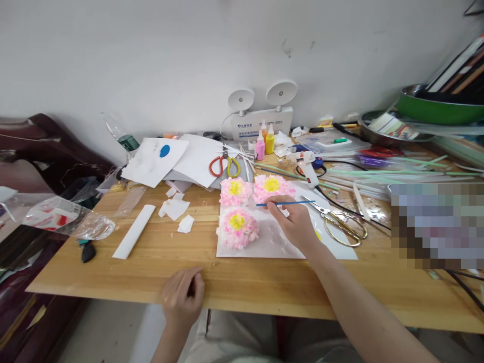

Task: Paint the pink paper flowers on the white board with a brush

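Note:
My right hand (293, 217) pinches a thin blue stick (306, 202) above a pale sheet (272, 242). Three fluffy pink flowers with yellow centres lie on that sheet: one at the front left (239, 234), one behind it (230, 191) and one at the back right (264, 187), just beyond my fingers. My left hand (183, 295) rests at the table's front edge, its fingers curled; whether anything is inside them is hidden. Gold-handled scissors (340, 222) lie open to the right of my right hand, partly on white paper.
Behind the flowers are red-and-yellow scissors (224, 164), a pink bottle (260, 147), a yellow bottle (269, 141) and a glue gun (307, 166) with a black cord. A white roll (134, 232) and paper scraps (174, 206) lie left. A green bowl (438, 108) stands back right.

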